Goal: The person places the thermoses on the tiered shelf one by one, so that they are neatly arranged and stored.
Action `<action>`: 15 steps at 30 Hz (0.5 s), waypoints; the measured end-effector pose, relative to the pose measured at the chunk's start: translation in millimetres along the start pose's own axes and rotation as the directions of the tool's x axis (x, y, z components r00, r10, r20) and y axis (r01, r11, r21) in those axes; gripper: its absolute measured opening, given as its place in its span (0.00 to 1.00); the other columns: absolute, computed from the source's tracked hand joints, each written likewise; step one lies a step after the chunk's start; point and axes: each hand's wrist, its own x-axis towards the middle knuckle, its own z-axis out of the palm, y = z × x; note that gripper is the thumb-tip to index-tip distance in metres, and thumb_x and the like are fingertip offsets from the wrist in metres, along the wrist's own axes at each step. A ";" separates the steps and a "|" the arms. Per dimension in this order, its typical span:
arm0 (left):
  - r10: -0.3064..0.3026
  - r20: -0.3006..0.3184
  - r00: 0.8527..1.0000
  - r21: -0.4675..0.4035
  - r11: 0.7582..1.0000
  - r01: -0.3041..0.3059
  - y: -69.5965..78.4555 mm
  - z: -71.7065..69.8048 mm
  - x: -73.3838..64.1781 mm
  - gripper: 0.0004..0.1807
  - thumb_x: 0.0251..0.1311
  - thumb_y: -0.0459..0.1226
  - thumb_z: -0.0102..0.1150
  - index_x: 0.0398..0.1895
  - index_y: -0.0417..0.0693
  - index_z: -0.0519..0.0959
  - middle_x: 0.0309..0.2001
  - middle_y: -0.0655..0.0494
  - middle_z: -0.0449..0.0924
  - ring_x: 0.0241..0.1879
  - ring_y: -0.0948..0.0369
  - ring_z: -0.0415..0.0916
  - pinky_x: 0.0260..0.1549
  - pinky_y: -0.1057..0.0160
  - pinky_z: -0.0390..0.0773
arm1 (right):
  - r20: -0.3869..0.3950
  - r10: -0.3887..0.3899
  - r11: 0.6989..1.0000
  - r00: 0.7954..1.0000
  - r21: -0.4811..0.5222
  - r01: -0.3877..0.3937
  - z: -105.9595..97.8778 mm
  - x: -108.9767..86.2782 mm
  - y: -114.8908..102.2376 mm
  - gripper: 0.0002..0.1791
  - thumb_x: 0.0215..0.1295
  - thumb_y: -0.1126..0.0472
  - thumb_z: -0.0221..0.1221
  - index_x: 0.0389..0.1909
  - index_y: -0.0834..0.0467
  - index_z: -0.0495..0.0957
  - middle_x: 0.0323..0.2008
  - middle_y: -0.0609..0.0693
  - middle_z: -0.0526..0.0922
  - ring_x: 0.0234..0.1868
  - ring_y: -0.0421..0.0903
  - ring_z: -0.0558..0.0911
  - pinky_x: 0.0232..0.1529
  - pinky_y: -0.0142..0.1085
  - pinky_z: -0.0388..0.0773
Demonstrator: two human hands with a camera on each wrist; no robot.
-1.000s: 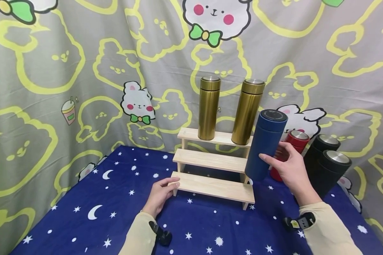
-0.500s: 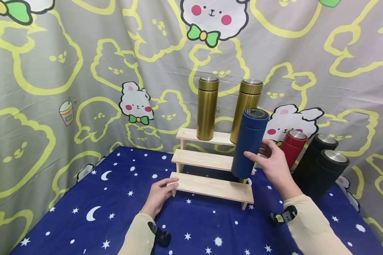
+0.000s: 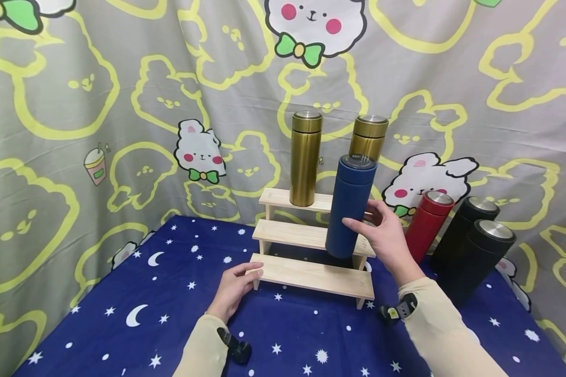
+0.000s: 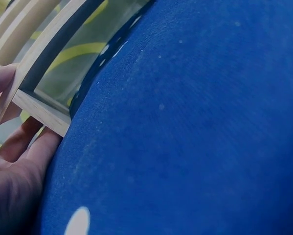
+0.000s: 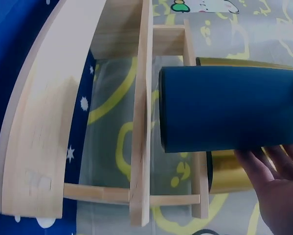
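Note:
My right hand [image 3: 388,238] grips a blue thermos bottle [image 3: 350,209] round its right side, thumb toward me. The bottle leans slightly and hangs before the right half of a three-step wooden display stand [image 3: 306,272]. In the right wrist view, a gap shows between the blue bottle's base [image 5: 166,110] and the middle step [image 5: 142,112]. Down at the stand's front left corner, my left hand [image 3: 233,290] pinches the end of the lowest step; its fingers [image 4: 43,149] reach under the board. Two gold thermos bottles stand on the top step, the left one [image 3: 305,162] fully visible, the right one [image 3: 371,128] partly hidden.
Right of the stand are a red thermos bottle [image 3: 429,222] and two black ones, the nearer [image 3: 481,262] overlapping the farther [image 3: 464,225]. A blue star-print cloth [image 3: 170,335] covers the table. A cartoon-print curtain [image 3: 245,104] hangs behind.
My right hand has carried the blue bottle leftward, from the stand's right end to in front of its right half, uncovering the red bottle. The left hand keeps its hold on the stand.

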 end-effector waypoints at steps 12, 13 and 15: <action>-0.010 -0.019 1.000 0.016 1.000 0.010 2.7 0.0 0.3 0.16 0.57 0.35 0.70 0.49 0.38 0.84 0.62 0.39 0.71 0.52 0.53 0.77 0.52 0.55 0.76 | 0.012 0.018 0.999 1.000 0.028 -0.018 24.4 11.9 0.2 0.44 0.58 0.47 0.70 0.69 0.61 0.63 0.61 0.57 0.72 0.61 0.54 0.71 0.63 0.50 0.67; -0.009 -0.017 1.000 0.017 1.000 0.010 2.8 0.2 -0.1 0.16 0.57 0.35 0.70 0.49 0.38 0.84 0.62 0.39 0.71 0.53 0.52 0.77 0.52 0.55 0.76 | 0.012 0.021 0.999 1.000 0.032 -0.022 26.4 12.4 0.1 0.44 0.57 0.47 0.71 0.69 0.61 0.63 0.61 0.57 0.72 0.60 0.54 0.71 0.63 0.50 0.67; -0.012 -0.015 1.000 0.019 1.000 0.012 2.8 0.9 -0.8 0.17 0.57 0.35 0.70 0.49 0.38 0.84 0.62 0.39 0.71 0.53 0.52 0.76 0.52 0.54 0.76 | 0.012 0.025 0.999 1.000 0.043 -0.026 30.3 13.3 -0.5 0.44 0.56 0.46 0.71 0.68 0.60 0.64 0.60 0.56 0.72 0.60 0.53 0.72 0.62 0.50 0.68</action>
